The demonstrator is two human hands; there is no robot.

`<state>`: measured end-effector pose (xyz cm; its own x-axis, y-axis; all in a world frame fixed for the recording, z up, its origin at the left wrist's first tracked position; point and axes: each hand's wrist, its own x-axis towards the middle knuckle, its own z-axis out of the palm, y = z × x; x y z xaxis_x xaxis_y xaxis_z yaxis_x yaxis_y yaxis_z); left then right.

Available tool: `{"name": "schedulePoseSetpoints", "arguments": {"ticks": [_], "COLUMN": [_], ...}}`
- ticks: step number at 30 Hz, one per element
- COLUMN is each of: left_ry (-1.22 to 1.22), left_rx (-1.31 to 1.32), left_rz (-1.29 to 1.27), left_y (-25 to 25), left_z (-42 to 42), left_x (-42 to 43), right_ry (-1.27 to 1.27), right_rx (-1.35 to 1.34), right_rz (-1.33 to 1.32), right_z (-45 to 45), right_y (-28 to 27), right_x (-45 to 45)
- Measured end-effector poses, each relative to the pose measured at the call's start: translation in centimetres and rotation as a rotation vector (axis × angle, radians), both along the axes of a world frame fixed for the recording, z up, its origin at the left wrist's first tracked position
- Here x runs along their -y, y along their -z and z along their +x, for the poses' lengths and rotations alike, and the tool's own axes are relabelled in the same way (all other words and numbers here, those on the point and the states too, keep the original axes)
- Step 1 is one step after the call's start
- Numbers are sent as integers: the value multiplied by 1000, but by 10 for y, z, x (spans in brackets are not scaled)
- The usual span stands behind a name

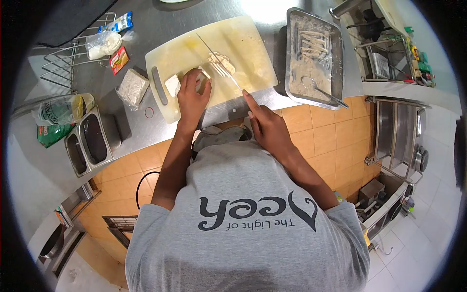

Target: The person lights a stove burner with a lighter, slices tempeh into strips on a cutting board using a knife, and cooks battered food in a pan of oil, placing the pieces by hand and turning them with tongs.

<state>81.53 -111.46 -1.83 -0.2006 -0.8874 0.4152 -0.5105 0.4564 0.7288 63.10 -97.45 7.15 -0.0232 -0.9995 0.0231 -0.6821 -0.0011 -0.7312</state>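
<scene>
Clearly, the right hand (pixel 265 122) grips the knife (pixel 219 62), index finger extended; the left hand (pixel 192 95) bends over a pale piece (pixel 205 73), though I cannot tell whether it is pinched. Careful slicing wants fingertips tucked away from the edge. Further up the cutting board (pixel 255 58), pale slices (pixel 226 62) look thin and soft.

**Kitchen odds and ends**

On the counter (pixel 153 30), a red packet (pixel 119 60) lies near a wire rack (pixel 59 66) and a blue packet (pixel 116 23). A thin red ring (pixel 146 112) lies nearer the front edge. The floor (pixel 323 129) is tiled in orange.
</scene>
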Motion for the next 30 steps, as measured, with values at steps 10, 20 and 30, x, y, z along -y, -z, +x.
{"name": "schedulePoseSetpoints", "arguments": {"ticks": [10, 20, 30], "left_ry": [2, 22, 40], "left_rx": [40, 33, 43], "left_rz": [23, 8, 16], "left_y": [-6, -6, -4], "left_z": [-1, 0, 3], "left_x": [-3, -1, 0], "right_ry": [-104, -169, -137], "right_rx": [135, 101, 6], "right_rz": [8, 149, 88], "right_z": [2, -2, 10], "right_y": [6, -12, -8], "right_x": [6, 17, 12]}}
